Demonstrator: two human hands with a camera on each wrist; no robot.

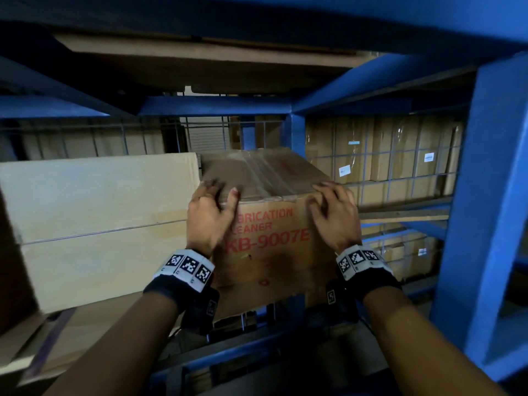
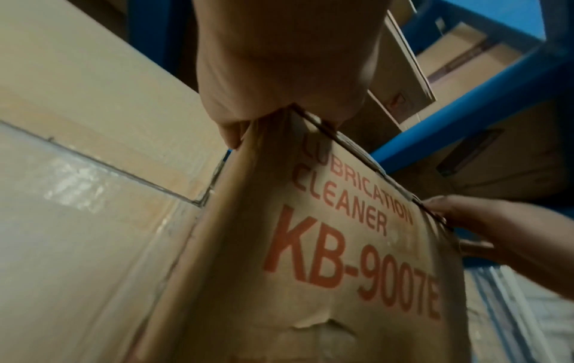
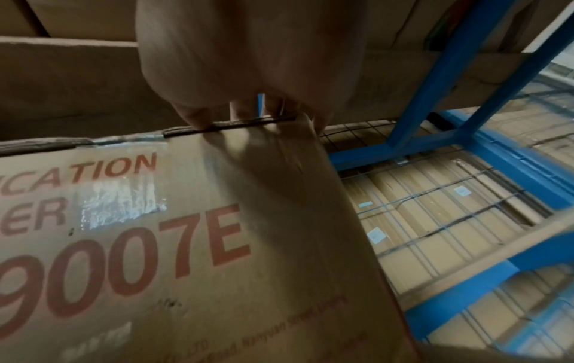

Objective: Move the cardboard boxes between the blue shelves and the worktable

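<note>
Both hands are on the same box. In the head view the left hand (image 1: 210, 214) is hooked over the top front corner at about 9 o'clock of the KB-9007E lubrication cleaner box (image 1: 268, 247), fingers on the lid and thumb on the front edge, and the right hand (image 1: 334, 212) is curled over the corner at 3 o'clock. The box sits in the blue shelf (image 1: 483, 195), right up against a pale, bigger carton (image 1: 100, 224) at its 9 o'clock, with wire mesh (image 1: 385, 167) and more cartons behind.

Left wrist view: the left hand (image 2: 279, 73) pinches the box (image 2: 310, 245) at its top corner; the right hand (image 2: 497, 228) shows at 3 o'clock.

Right wrist view: fingertips (image 3: 198, 118) wrap over the taped top edge of the box (image 3: 186, 245).
</note>
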